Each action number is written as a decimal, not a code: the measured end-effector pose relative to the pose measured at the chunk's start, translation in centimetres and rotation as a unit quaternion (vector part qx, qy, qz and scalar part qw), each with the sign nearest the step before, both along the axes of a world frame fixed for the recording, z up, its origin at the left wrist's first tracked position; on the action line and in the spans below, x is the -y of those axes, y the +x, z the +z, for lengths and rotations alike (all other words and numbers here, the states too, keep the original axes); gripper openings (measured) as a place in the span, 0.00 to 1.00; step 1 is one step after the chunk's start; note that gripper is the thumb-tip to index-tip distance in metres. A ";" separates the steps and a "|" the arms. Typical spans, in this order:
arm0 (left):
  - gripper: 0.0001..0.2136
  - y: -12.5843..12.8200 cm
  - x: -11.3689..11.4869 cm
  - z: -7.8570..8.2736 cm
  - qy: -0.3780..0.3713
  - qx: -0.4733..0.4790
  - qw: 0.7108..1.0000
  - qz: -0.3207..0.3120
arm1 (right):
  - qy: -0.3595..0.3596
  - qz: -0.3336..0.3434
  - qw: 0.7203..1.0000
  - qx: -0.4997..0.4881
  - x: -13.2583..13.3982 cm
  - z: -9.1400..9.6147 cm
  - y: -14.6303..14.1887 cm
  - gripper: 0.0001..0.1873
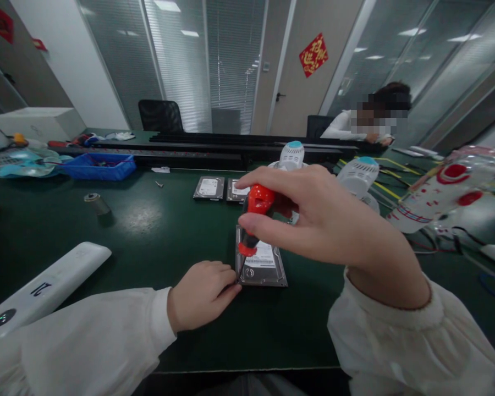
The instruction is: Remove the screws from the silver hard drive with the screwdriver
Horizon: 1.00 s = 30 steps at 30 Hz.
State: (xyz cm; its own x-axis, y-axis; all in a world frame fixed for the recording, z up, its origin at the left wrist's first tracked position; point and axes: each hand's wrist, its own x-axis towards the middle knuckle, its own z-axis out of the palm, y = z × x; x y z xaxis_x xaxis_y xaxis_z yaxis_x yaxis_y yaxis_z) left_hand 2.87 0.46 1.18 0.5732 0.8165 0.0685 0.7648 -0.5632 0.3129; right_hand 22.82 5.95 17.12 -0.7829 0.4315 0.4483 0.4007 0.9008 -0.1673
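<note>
The hard drive [266,269] is laid on the table [160,231], its near-left corner reached by the left hand [204,294] (its grip cannot be told). A red-and-black screwdriver [259,203] is gripped by the right hand [313,214].

The red-and-black plastic screwdriver [260,202] partly hides the silver rectangular hard drive [272,275] with a white label [266,254], whose print is blurred; beyond that drive, the bare right grip [309,214] covers part of a second silver rectangular drive [232,192]; left of the first, the long white plastic device [53,280] is cut off at the picture's edge.
</note>
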 end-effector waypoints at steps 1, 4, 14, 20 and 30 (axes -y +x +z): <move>0.14 0.0 0.0 0.0 0.002 -0.001 1.000 0.000 | 0.007 -0.014 1.000 -0.002 0.0 0.0 0.0 0.20; 0.14 0.0 0.0 -0.1 0.004 -0.005 1.000 0.001 | 0.017 -0.023 1.000 -0.005 -0.1 -0.1 0.1 0.19; 0.13 0.0 0.0 -0.3 -0.005 0.005 1.000 0.003 | 0.016 -0.018 0.999 -0.025 0.1 0.0 0.0 0.19; 0.13 0.1 0.0 0.0 -0.018 0.002 1.000 0.007 | 0.002 0.022 1.000 -0.014 0.2 0.2 0.2 0.18; 0.13 0.1 0.0 -0.1 -0.011 0.006 1.000 0.002 | 0.001 0.019 1.000 -0.006 0.1 0.2 0.1 0.19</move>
